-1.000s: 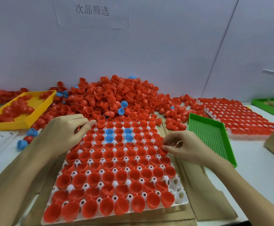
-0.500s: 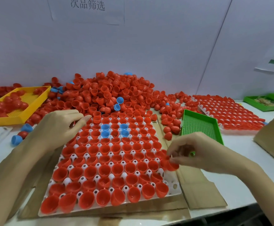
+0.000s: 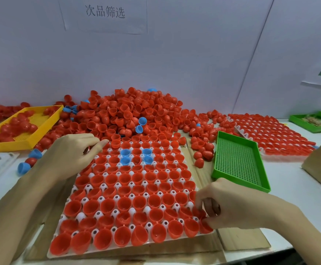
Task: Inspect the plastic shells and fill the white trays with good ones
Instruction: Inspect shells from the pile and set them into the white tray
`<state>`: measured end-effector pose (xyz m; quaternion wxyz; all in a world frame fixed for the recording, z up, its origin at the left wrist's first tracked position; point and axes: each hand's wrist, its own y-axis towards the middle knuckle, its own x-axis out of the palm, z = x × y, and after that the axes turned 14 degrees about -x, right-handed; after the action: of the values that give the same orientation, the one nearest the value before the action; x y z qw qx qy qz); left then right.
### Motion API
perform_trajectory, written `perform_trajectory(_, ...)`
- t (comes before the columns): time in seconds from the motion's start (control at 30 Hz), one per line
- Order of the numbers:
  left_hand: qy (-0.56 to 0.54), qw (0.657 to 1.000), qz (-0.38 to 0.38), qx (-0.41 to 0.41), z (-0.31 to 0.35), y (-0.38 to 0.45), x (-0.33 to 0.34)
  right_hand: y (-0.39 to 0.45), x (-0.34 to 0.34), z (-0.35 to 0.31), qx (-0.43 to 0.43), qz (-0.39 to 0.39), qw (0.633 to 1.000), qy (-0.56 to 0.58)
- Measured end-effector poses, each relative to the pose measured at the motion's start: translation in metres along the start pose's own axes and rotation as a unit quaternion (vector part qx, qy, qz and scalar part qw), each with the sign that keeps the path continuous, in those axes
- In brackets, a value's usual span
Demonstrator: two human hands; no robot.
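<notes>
Red shell [image 3: 200, 214] pinched by right hand [image 3: 230, 205], lower right of white tray [image 3: 106, 247]: seat squarely, cup up. Left hand [image 3: 73, 155] relaxed, empty, upper left.

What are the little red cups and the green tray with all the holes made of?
The red cups look like thin, smooth plastic: they shine and the light glows through them a bit. The green tray looks like stiffer, duller plastic, moulded as one piece with a grid of small holes in its floor.

The right hand [image 3: 238, 205] pinches a red shell [image 3: 200, 214] at the near right corner of the white tray [image 3: 91, 188]; the left hand [image 3: 73, 153] rests curled on its far left edge.
</notes>
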<state>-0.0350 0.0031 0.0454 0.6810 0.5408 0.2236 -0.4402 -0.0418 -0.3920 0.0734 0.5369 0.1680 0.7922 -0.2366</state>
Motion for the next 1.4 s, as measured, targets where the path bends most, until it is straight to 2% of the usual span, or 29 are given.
perform_trajectory(0.23,-0.001,1.0,0.0,0.007,-0.001,0.001,0.0,0.011,-0.008,-0.009,0.018,-0.062,0.997,-0.031)
perform_trajectory(0.47,-0.016,1.0,-0.008,-0.014,-0.002,0.0,0.0,0.01,-0.011,-0.012,0.018,-0.071,0.997,-0.023)
perform_trajectory(0.67,-0.026,0.997,0.009,-0.073,-0.007,0.0,-0.008,-0.001,-0.027,0.003,0.001,-0.083,0.99,0.116)
perform_trajectory(0.77,-0.031,0.99,-0.027,-0.138,-0.011,0.001,-0.013,-0.005,-0.037,0.017,-0.02,-0.032,0.98,0.195)
perform_trajectory(0.87,-0.043,0.96,-0.13,-0.246,-0.024,0.004,-0.022,0.009,-0.032,0.031,0.028,0.133,0.961,0.241)
perform_trajectory(0.97,-0.075,0.898,-0.267,-0.342,-0.038,0.002,-0.034,0.039,-0.008,0.042,0.132,0.256,0.94,0.182)
perform_trajectory(1.03,-0.086,0.856,-0.351,-0.369,-0.041,0.0,-0.039,0.057,0.009,0.047,0.166,0.274,0.94,0.114)
perform_trajectory(1.13,-0.121,0.82,-0.415,-0.377,-0.035,-0.001,-0.037,0.075,0.019,0.049,0.178,0.291,0.939,0.042)
perform_trajectory(1.3,-0.153,0.782,-0.444,-0.409,-0.025,0.0,-0.031,0.085,0.025,0.048,0.196,0.295,0.935,0.006)
perform_trajectory(1.4,-0.177,0.766,-0.445,-0.429,-0.021,-0.001,-0.034,0.084,0.026,0.049,0.191,0.291,0.936,0.046)
